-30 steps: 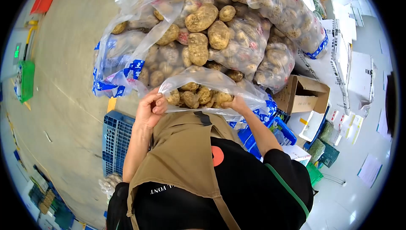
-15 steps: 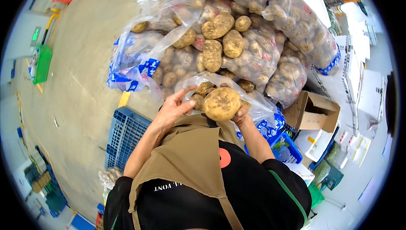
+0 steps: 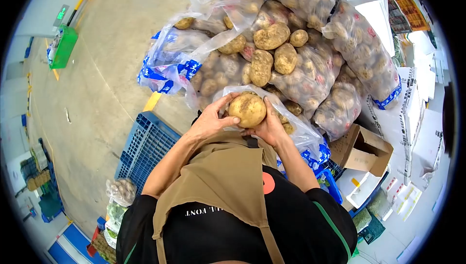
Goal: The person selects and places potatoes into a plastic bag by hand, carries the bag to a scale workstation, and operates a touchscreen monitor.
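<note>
A large potato [image 3: 248,110] with patches of soil is gripped between both hands in front of the apron. My left hand [image 3: 212,120] closes on its left side, with the thumb across the front. On the other side, my right hand [image 3: 270,124] has its fingers and thumb against the potato. Just beyond them lies an opened clear plastic bag [image 3: 310,137] with potatoes inside, partly hidden by the hands. Several loose potatoes, among them a long one [image 3: 261,68] and a bigger one [image 3: 272,36], rest on top of the filled bags further off.
Filled bags of potatoes [image 3: 361,45] are heaped ahead and to the right. A blue plastic pallet [image 3: 148,145] lies at my left. An opened cardboard box [image 3: 361,150] and a blue basket [image 3: 332,186] stand at my right. Concrete floor [image 3: 111,65] stretches out on the left.
My left hand has moved from beside the potato to take hold of it. The potato has turned and come up between both hands. The view has shifted slightly.
</note>
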A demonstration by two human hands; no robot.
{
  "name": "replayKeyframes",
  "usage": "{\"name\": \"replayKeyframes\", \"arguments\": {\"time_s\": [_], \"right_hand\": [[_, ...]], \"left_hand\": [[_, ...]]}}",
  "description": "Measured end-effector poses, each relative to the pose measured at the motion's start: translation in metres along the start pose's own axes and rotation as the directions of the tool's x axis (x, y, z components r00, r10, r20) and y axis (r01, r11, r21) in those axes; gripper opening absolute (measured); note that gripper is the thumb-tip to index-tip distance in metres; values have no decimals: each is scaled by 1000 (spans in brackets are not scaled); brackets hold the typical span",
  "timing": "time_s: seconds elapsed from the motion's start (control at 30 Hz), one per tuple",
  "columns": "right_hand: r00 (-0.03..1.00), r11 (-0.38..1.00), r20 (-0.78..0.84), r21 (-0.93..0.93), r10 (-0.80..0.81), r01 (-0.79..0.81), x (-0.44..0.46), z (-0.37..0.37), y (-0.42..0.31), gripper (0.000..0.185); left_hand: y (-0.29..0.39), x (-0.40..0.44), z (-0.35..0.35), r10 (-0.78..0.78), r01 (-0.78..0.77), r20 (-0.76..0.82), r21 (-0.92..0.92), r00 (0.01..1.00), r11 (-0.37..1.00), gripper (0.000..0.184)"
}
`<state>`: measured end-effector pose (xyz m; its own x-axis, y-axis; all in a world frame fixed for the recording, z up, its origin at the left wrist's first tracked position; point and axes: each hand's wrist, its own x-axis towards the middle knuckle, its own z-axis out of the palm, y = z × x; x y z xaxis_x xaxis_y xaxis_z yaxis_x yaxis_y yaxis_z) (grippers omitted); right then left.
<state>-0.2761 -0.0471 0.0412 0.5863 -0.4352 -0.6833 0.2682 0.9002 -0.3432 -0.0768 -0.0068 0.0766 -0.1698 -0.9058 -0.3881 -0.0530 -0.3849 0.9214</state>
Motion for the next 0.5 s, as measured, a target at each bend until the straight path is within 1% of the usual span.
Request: {"name": "replayKeyframes", "arguments": {"time_s": [0.03,0.07,0.1,0.17,0.2,0.27,0.3,0.37,0.47,0.5], "right_hand": [[990,983,-23,-122,-140,136,1,1,-1,68],[960,934,-34,-243,-279,262,1,1,0,66],[963,944,-40,-215,-265,251,1,-3,2,64],[968,958,-40,-159,-247,238,2,-11,5,61],[954,936,19,-187,-300,298,-2,-9,3,61],[911,882,136,-230,-389,411,-15,-4,0,61],[894,857,170,-258,-414,446,-15,-7,-1,65],[874,818,207,-309,-440,485,-16,-10,-5,64],[851,782,253,-338,-460,523,-15,-15,-8,64],[846,776,266,-341,-462,531,-15,-16,-7,64]], "left_hand": [[4,-2,2,-39,41,-20,55,999,998,64],[5,-2,5,-65,68,-38,67,997,995,63],[5,-3,7,-91,95,-56,78,994,992,62],[4,-4,8,-110,112,-68,21,992,993,60],[4,-4,8,-121,121,-62,-10,991,993,60],[5,-9,6,-161,160,0,-95,987,983,61],[7,-11,8,-140,138,-6,-99,990,985,61],[10,-14,12,-100,98,-20,-107,995,989,62],[-1,-14,13,-58,57,-18,-38,998,998,59],[2,-16,12,-75,76,-11,27,997,997,59]]}}
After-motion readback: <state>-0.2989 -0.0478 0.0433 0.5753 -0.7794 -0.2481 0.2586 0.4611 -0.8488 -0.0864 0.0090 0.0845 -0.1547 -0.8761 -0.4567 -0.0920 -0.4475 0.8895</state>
